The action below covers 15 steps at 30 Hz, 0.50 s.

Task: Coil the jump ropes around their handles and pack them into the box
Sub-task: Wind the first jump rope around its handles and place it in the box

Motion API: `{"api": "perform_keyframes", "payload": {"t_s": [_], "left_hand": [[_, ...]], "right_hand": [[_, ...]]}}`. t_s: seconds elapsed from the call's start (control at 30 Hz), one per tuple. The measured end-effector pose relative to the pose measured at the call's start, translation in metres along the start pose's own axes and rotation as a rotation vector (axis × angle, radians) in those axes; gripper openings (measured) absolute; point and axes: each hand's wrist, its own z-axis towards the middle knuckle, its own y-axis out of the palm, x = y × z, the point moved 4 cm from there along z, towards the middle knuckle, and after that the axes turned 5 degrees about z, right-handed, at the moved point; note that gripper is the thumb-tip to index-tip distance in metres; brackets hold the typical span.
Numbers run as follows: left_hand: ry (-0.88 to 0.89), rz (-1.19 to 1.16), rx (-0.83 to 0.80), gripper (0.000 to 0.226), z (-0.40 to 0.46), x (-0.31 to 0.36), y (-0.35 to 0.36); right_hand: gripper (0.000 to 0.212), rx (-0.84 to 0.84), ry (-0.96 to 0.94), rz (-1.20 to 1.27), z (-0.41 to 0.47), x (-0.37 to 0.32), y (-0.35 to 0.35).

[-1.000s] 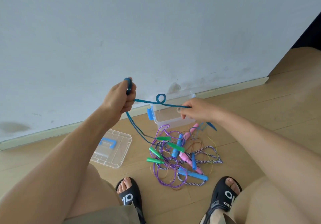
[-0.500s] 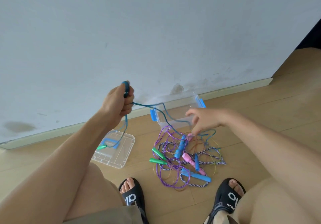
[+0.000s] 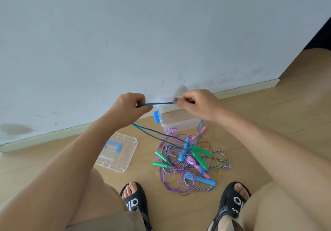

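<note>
Both hands were up in front of the wall: the left hand [image 3: 128, 109] was curled tight around the thin teal-blue jump rope [image 3: 157, 103], while the right hand [image 3: 196, 103] pinched that cord between thumb and fingertips, a short taut span running between them. From the left fist the cord dropped in two strands to the tangled pile of coloured jump ropes [image 3: 186, 160] on the wooden floor [image 3: 268, 123], just in front of the open clear plastic box with blue latches [image 3: 179, 122].

Left hand [image 3: 128, 109] fisted; right hand [image 3: 198, 103] pinching; both raised
</note>
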Motion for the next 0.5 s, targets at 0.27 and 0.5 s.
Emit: {"api": "perform_keyframes", "payload": {"t_s": [0.27, 0.5], "left_hand": [[-0.205, 0.057, -0.103, 0.047, 0.003, -0.041, -0.006], [0.078, 0.076, -0.183, 0.044, -0.002, 0.021, 0.025]], "right_hand": [[0.07, -0.058, 0.42, -0.531, -0.006, 0.091, -0.048], [0.049, -0.211, 0.302, 0.615, -0.007, -0.014, 0.038]]}}
